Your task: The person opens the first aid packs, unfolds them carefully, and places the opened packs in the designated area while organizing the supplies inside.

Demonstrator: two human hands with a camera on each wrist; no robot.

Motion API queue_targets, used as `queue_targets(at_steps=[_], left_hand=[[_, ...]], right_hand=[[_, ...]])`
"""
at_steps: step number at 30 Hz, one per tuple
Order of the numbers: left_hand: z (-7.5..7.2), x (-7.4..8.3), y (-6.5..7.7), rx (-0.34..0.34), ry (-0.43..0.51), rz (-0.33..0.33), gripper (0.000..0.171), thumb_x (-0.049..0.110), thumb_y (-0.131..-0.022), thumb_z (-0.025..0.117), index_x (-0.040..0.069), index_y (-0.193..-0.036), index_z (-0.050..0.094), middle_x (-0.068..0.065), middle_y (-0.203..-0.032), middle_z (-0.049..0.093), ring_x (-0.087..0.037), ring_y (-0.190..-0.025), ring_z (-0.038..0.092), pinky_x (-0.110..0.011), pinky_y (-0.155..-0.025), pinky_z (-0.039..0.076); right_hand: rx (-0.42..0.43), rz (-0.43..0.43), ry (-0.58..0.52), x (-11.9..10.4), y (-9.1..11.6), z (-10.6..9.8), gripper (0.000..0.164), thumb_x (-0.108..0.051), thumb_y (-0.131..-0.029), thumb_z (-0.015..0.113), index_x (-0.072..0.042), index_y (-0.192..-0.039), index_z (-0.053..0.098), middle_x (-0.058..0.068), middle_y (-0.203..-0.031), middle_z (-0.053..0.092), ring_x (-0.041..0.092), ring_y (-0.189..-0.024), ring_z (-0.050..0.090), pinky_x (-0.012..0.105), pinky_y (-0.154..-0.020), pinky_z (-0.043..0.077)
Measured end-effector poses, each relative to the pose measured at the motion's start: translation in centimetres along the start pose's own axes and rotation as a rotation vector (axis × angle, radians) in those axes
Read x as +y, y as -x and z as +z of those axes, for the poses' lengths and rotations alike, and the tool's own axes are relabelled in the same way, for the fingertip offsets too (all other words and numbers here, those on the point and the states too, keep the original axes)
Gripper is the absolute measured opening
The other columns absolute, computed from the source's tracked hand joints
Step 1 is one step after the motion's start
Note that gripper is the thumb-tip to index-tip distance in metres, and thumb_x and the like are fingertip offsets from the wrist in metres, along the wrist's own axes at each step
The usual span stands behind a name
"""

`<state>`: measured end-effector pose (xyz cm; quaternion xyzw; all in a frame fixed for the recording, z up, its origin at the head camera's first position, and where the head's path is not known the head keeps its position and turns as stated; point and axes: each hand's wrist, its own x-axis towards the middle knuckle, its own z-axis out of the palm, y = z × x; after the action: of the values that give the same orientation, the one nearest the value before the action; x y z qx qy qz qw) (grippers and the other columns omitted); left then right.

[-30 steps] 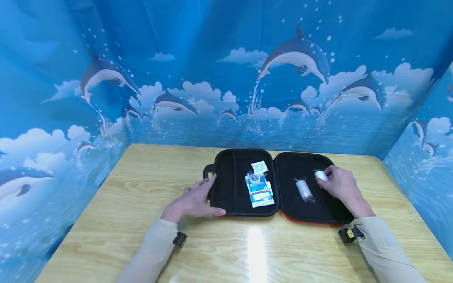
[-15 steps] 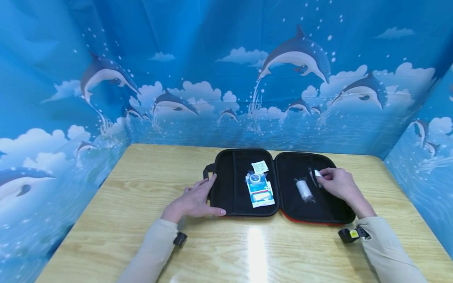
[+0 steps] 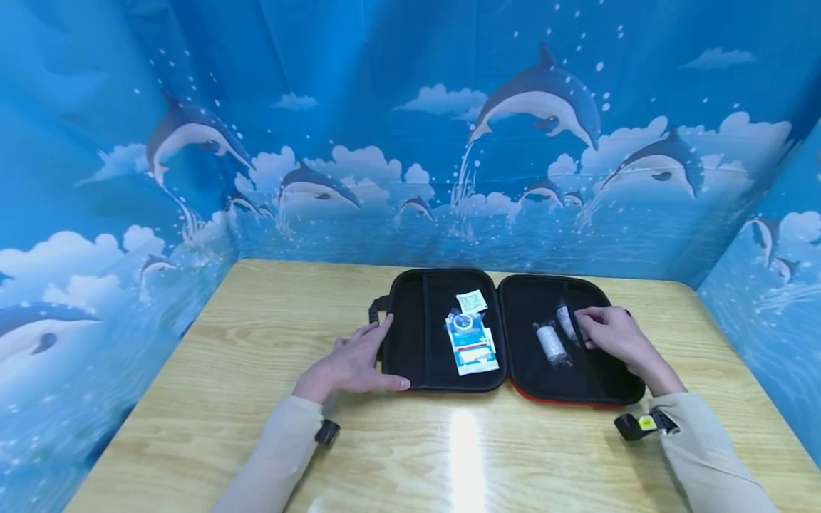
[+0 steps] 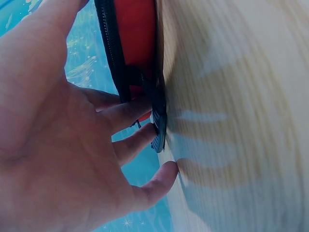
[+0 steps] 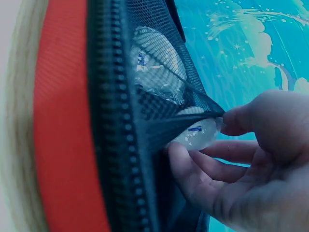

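A black-lined case [image 3: 405,335] with a red outside lies spread flat on the table. My left hand [image 3: 359,362] rests at its left end, fingers spread by the handle [image 3: 378,308] and thumb along the front edge. In the right half, my right hand [image 3: 612,336] holds a plastic-wrapped white bandage roll [image 5: 200,135]. The right wrist view shows this roll partly under the edge of a mesh pocket [image 5: 145,104], my thumb right at the stretched mesh edge. Another wrapped bandage roll [image 3: 550,344] lies beside it, behind the mesh.
The case's left half bears a small pale green packet [image 3: 471,301], a white tape roll [image 3: 462,323] and a blue-and-white packet [image 3: 473,354]. A blue dolphin-print curtain [image 3: 359,206] stands behind the wooden table [image 3: 256,342].
My right hand has tilted the bandage roll and brought it slightly left, under the mesh edge, which now stretches over it. The left hand stays in place.
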<state>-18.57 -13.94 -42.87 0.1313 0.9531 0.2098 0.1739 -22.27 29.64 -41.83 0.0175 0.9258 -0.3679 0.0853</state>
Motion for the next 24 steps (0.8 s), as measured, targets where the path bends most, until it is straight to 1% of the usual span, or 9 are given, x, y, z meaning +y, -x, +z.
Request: queue_targets(at_steps=[2,4,7,8,11,15,18,21,24], left_hand=[[0.0,0.0,0.0,0.0,-0.001,0.0,0.12,0.074,-0.065,0.067,0.027,-0.153,0.0,-0.001,-0.159,0.018,-0.027,-0.148,0.012,-0.064,-0.112,0.012],[0.0,-0.1,0.0,-0.001,-0.002,0.002,0.119,0.074,-0.066,0.067,0.027,-0.153,0.0,-0.001,-0.159,0.018,-0.027,-0.148,0.012,-0.064,-0.112,0.012],[0.0,-0.1,0.0,-0.005,0.005,0.004,0.12,0.074,-0.065,0.066,0.028,-0.153,0.0,-0.001,-0.159,0.018,-0.027,-0.148,0.012,-0.065,-0.112,0.011],[0.0,-0.1,0.0,-0.006,0.005,0.005,0.119,0.075,-0.065,0.066,0.028,-0.153,0.0,-0.001,-0.159,0.018,-0.027,-0.148,0.011,-0.065,-0.112,0.011],[-0.1,-0.1,0.0,-0.011,0.007,0.002,0.12,0.075,-0.065,0.066,0.028,-0.153,-0.001,-0.001,-0.159,0.018,-0.027,-0.148,0.011,-0.065,-0.112,0.011],[-0.1,-0.1,-0.1,-0.01,0.001,-0.003,0.12,0.075,-0.065,0.065,0.029,-0.153,-0.001,-0.001,-0.159,0.018,-0.026,-0.148,0.011,-0.064,-0.112,0.011],[-0.2,-0.1,-0.1,-0.009,0.004,-0.003,0.12,0.075,-0.065,0.066,0.028,-0.153,-0.001,-0.001,-0.159,0.018,-0.026,-0.148,0.012,-0.064,-0.112,0.011],[-0.1,-0.1,-0.1,-0.009,0.011,0.002,0.12,0.075,-0.065,0.066,0.028,-0.153,-0.001,-0.001,-0.159,0.018,-0.026,-0.148,0.011,-0.064,-0.113,0.011],[-0.1,-0.2,-0.1,-0.004,0.017,0.017,0.119,0.074,-0.066,0.066,0.028,-0.153,0.0,-0.001,-0.159,0.018,-0.026,-0.148,0.011,-0.065,-0.112,0.01]], right_hand=[[0.003,0.016,0.009,-0.2,0.0,0.1,0.047,-0.031,-0.1,0.035,0.006,-0.123,0.056,0.012,-0.089,0.062,0.009,-0.069,0.057,0.023,-0.062,0.049],[0.014,0.032,0.03,-0.4,0.0,0.3,0.053,-0.039,-0.101,0.033,0.004,-0.119,0.058,0.007,-0.081,0.062,0.011,-0.07,0.057,0.024,-0.063,0.046],[0.027,0.039,0.082,-0.6,-0.2,0.6,0.057,-0.046,-0.099,0.035,0.001,-0.117,0.06,0.005,-0.075,0.065,0.012,-0.069,0.059,0.025,-0.065,0.043],[0.031,0.041,0.086,-0.7,-0.2,0.7,0.059,-0.047,-0.098,0.037,0.003,-0.122,0.059,0.006,-0.078,0.067,0.011,-0.069,0.061,0.024,-0.065,0.044],[0.047,0.046,0.085,-0.8,-0.3,1.0,0.057,-0.044,-0.097,0.043,0.004,-0.125,0.056,0.01,-0.086,0.069,0.009,-0.067,0.065,0.023,-0.061,0.047],[0.078,0.07,0.061,-1.0,-0.3,1.2,0.057,-0.042,-0.096,0.047,0.005,-0.127,0.053,0.016,-0.096,0.066,0.01,-0.064,0.064,0.024,-0.057,0.048],[0.095,0.088,0.06,-1.1,-0.3,1.3,0.06,-0.044,-0.095,0.048,0.005,-0.13,0.05,0.02,-0.104,0.064,0.013,-0.066,0.064,0.025,-0.058,0.048],[0.112,0.083,0.103,-1.1,-0.2,1.3,0.063,-0.047,-0.094,0.049,0.005,-0.13,0.05,0.025,-0.113,0.062,0.022,-0.08,0.065,0.029,-0.063,0.049],[0.115,0.072,0.144,-1.1,-0.1,1.3,0.066,-0.049,-0.092,0.051,0.006,-0.13,0.051,0.028,-0.118,0.059,0.033,-0.097,0.061,0.036,-0.071,0.05]])
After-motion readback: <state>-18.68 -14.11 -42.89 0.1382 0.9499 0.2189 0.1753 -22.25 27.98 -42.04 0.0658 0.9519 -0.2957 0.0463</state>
